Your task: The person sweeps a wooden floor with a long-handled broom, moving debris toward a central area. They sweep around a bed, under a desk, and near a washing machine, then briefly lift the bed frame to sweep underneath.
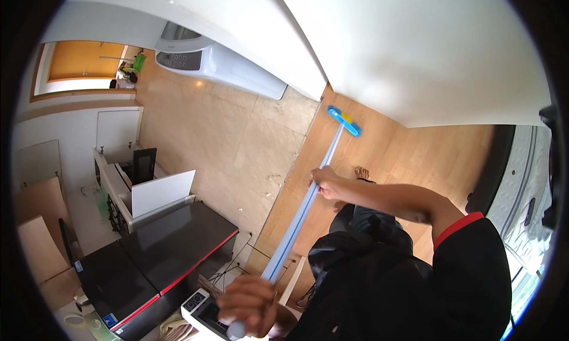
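A long-handled broom (pixel 293 227) slants across the view, its pale handle marked with a blue stripe. My left hand (pixel 249 302) is wrapped around the handle near its top end, close to the camera. Farther down, my right hand (pixel 326 183) grips the handle, with the bare arm stretched across my body. The blue broom head (pixel 344 120), with blue and yellow bristles, rests on the wood-look floor (pixel 378 141) near the wall corner. My bare feet (pixel 362 172) stand on that floor, right of the handle.
Light tile (pixel 235 132) meets the wood-look floor along a seam, with small debris (pixel 268 194) beside it. A washing machine (pixel 240 70) stands by the wall. A black refrigerator (pixel 178 243), gas stove (pixel 116 214), white microwave-like appliance (pixel 200 307) and wire rack (pixel 240 256) stand left. A mattress (pixel 520 185) lies right.
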`<state>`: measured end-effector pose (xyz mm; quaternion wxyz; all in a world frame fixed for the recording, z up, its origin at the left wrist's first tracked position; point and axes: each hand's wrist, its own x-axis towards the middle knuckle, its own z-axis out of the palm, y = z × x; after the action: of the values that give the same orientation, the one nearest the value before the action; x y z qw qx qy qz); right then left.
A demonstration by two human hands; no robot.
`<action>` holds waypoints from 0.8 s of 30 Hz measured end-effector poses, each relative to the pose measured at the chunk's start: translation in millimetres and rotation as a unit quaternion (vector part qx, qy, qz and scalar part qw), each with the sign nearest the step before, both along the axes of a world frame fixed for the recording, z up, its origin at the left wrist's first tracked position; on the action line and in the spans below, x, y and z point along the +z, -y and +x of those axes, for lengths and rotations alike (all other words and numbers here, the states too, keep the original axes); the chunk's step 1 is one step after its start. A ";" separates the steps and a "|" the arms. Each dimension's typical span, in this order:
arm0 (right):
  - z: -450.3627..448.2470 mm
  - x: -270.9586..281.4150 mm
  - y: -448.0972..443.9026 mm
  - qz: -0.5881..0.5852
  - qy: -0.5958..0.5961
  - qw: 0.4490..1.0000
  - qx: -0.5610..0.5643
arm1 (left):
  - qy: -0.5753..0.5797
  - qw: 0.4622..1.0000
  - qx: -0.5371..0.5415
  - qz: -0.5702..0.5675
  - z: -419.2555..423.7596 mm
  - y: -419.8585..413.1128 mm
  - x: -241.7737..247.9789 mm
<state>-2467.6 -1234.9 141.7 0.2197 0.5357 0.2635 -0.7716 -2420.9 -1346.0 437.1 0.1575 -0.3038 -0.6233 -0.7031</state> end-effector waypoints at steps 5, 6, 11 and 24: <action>25.0 -8.5 -0.7 0.019 -0.013 0.999 -0.048 | 0.076 0.987 -0.140 0.026 -3.4 22.7 4.8; 15.6 -24.6 -3.1 0.030 0.012 0.997 -0.069 | 0.073 0.992 -0.100 -0.004 -8.9 21.9 -12.3; -28.5 -100.5 51.2 -0.004 0.018 0.994 -0.104 | 0.071 0.976 -0.203 -0.028 -31.8 45.1 -59.1; 33.7 77.0 248.5 -0.232 -0.145 0.927 -0.258 | -0.028 0.896 -0.444 -0.009 -19.8 252.8 96.1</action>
<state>-2433.9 -1483.3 218.6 0.0911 0.4014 -0.0414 -0.9104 -2440.7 -1598.8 533.1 -0.1566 -0.5696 -0.4250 -0.6859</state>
